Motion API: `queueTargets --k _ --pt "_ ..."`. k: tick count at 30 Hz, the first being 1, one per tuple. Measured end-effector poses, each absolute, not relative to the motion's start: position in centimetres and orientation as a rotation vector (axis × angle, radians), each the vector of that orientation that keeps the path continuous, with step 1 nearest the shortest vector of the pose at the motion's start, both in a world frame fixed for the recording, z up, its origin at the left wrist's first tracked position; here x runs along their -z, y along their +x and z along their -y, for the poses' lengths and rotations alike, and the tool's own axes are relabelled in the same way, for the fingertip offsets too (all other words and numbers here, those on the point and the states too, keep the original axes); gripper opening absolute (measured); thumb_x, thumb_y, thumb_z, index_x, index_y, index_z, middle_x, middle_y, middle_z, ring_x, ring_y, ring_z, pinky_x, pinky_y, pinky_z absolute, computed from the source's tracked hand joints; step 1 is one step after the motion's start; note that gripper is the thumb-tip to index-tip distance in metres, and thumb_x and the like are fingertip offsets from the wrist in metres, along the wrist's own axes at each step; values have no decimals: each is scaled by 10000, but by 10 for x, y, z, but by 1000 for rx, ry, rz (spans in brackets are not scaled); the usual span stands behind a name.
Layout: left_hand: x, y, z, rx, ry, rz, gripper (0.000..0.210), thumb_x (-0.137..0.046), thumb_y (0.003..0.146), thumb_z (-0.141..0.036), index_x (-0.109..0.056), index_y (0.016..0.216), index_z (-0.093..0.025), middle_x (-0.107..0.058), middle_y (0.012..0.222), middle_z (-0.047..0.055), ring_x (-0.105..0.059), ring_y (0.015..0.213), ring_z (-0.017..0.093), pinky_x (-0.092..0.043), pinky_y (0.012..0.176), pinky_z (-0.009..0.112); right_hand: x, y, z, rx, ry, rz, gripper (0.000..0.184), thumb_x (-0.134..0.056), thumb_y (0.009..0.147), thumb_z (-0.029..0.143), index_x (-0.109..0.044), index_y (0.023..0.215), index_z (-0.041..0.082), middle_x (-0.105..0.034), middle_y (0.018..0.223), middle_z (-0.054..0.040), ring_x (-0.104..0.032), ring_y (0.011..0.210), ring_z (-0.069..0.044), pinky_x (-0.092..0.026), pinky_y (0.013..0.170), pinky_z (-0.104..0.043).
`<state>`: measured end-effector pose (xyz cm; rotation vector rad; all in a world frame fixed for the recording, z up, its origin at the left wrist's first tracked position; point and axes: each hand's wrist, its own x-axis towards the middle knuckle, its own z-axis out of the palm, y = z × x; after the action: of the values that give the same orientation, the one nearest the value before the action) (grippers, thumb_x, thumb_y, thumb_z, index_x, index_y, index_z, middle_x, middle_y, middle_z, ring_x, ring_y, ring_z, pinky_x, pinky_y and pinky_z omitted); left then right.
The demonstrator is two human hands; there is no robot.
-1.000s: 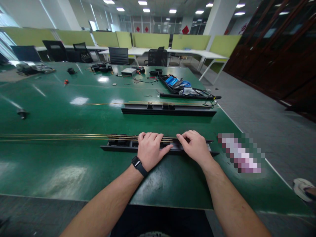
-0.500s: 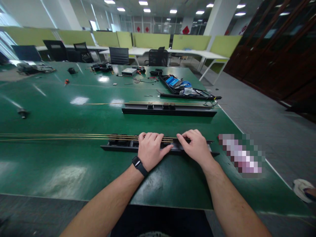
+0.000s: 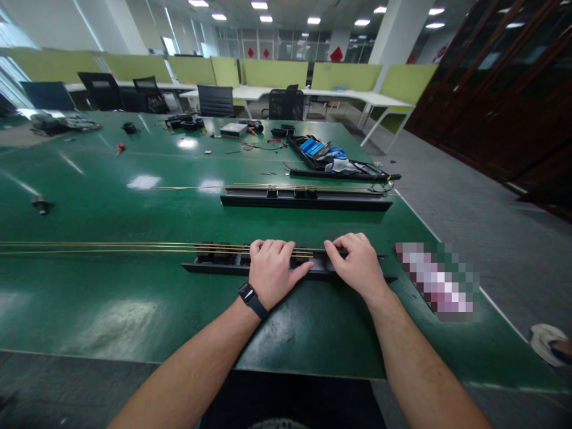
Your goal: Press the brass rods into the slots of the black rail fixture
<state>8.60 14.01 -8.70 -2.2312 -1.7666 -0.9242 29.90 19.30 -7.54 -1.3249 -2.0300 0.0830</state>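
A black channel rail (image 3: 218,269) lies on the green table in front of me, with dark blocks (image 3: 217,253) seated inside it. Several thin brass-coloured rods (image 3: 134,248) run through the blocks and reach far out to the left. My left hand (image 3: 273,265), a black watch on its wrist, lies across the rail, fingers bent over the far side and thumb along the near edge. At the rail's right part, my right hand (image 3: 354,262) pinches the end of one rod between thumb and fingers. Its fingertips are partly hidden.
A second black rail (image 3: 308,202) with rods lies farther back. Behind it are a black tray (image 3: 304,156) with blue items, cables and small parts. A blurred-out object (image 3: 435,280) rests to the right near the table edge. A small dark part (image 3: 41,205) stands at left.
My right hand has shifted slightly to the right, and the rod end at its fingertips has come along. My left hand and the rail have stayed nearly in place.
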Motion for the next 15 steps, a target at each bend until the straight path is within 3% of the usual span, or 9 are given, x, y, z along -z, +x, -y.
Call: queueTargets --k 15 --pt "87 86 -140 917 -2229 1765 486 -632 915 -645 -715 1122 -213 -763 1072 96 -656 1044 285 -357 1003 498 80 304 -197 7 -1359 2081 417 -580 977 443 -594 624 222 -659 764 -54 -529 828 -215 -395 825 -401"
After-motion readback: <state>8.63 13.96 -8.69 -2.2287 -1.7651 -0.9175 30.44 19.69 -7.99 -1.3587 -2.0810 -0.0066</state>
